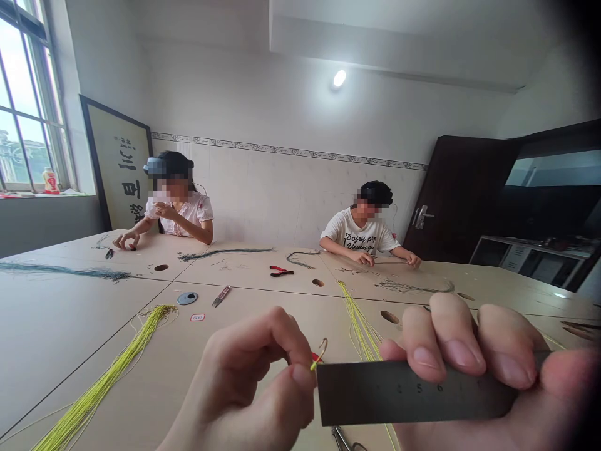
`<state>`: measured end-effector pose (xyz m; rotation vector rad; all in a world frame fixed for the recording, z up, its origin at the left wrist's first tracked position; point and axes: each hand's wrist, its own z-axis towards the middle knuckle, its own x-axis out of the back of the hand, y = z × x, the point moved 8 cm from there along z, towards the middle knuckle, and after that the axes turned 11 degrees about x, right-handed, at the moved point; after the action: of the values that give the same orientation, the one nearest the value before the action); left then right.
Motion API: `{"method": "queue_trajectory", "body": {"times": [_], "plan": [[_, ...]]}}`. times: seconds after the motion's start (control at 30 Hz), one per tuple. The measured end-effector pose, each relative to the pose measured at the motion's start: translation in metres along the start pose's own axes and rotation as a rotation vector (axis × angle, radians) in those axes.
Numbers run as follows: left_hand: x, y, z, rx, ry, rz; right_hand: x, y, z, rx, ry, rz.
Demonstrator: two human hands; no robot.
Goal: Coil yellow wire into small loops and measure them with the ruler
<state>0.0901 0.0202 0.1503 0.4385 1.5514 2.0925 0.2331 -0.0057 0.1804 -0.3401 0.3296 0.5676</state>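
My left hand [256, 376] pinches a small golden fish hook [323, 347] between thumb and forefinger, and a bit of yellow line is wound at its shank. The bend of the hook sticks up past the fingertips. In my right hand [474, 351] is a steel ruler [357, 394], gripped by its right part and held level. The ruler's left end is right beside the left fingertips and the hook's shank; whether it touches them I cannot tell. Faint numbers show on its face. Below the ruler, scissors [342, 438] are partly hidden.
Yellow line bundles [113, 369] lie left and behind the ruler [354, 313]. Farther off are red-handled pliers [280, 271], thread snips [221, 296], a grey round cap [187, 298] and dark line bundles [225, 252]. Two people [176, 200] [359, 225] sit across the table, which has round holes [389, 317].
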Motion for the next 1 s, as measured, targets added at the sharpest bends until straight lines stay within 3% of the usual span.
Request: {"method": "queue_trajectory", "body": {"times": [0.63,0.9,1.0], "plan": [[0.0,0.0011,0.0022,0.023,0.012,0.001,0.0031,0.0003,-0.0023,0.033,0.037,-0.016],[0.0009,-0.0001,0.0015,0.03,0.005,-0.008,0.0032,-0.005,-0.0015,0.09,0.128,-0.032],[0.0002,-0.0004,0.0029,0.026,-0.001,-0.014,0.0016,-0.0027,-0.0007,0.065,0.098,-0.033]]}}
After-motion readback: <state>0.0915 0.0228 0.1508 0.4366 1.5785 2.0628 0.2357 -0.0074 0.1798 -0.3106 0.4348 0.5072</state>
